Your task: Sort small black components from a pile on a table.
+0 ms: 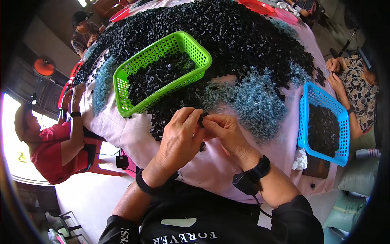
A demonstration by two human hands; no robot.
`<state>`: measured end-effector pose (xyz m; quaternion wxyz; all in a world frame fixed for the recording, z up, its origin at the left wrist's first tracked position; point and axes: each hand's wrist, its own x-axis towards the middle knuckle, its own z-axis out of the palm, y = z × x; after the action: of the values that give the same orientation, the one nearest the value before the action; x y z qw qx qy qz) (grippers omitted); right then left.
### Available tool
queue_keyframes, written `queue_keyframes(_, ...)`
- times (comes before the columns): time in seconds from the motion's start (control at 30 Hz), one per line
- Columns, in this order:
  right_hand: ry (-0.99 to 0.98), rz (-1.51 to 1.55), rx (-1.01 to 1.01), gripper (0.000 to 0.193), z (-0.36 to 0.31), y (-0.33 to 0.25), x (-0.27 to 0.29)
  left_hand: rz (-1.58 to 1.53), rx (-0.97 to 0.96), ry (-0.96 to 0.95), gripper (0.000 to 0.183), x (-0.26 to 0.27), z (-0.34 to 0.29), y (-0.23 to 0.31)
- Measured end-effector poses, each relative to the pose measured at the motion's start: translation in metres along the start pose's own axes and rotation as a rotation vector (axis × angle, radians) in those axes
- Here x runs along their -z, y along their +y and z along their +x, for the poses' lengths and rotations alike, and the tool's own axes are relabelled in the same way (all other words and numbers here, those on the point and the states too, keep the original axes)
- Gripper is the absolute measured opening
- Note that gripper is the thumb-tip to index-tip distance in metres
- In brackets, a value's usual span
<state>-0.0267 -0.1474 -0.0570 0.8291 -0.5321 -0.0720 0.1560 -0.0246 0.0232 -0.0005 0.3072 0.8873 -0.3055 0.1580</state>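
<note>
Close together at the near edge of the pile, my left hand (pixel 177 140) and my right hand (pixel 228 133) both pinch a small black plastic piece (pixel 202 118). Its exact shape is mostly hidden by my fingers. Just beyond my hands lie loose black plastic pieces (pixel 168 107) of the same sort. To the right of them is a heap of small bluish metal springs (pixel 260 101). A green plastic basket (pixel 174 86), partly filled with black pieces, stands tilted on the pile beyond my left hand.
A blue basket (pixel 302 122) of black pieces stands at the right, beside a crumpled white tissue (pixel 300 160). The big black heap (pixel 243 36) covers the far part of the pink tablecloth (pixel 126 134). More springs (pixel 105 81) lie left. Other people sit around the table.
</note>
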Motion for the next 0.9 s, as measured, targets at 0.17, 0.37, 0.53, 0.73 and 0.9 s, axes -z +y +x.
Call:
queue_keyframes(0.17, 0.026, 0.008, 0.048, 0.023, 0.001, 0.004, 0.003, 0.018, 0.041, 0.029, 0.044, -0.006, -0.002, 0.003)
queue_keyframes(0.37, 0.073, -0.006, 0.052, 0.022, 0.004, -0.001, 0.002, 0.066, 0.037, 0.041, 0.039, -0.008, 0.003, 0.006)
queue_keyframes(0.53, 0.089, -0.011, 0.071, 0.022, 0.004, 0.000, 0.002, 0.065, 0.106, 0.054, 0.038, -0.014, 0.001, 0.011)
queue_keyframes(0.73, 0.095, 0.007, 0.040, 0.020, 0.004, -0.001, 0.003, -0.016, 0.118, -0.026, 0.031, 0.003, 0.009, 0.010)
queue_keyframes(0.9, 0.064, 0.011, 0.047, 0.020, 0.002, -0.005, -0.003, -0.142, 0.174, -0.002, 0.014, 0.012, 0.014, 0.007)
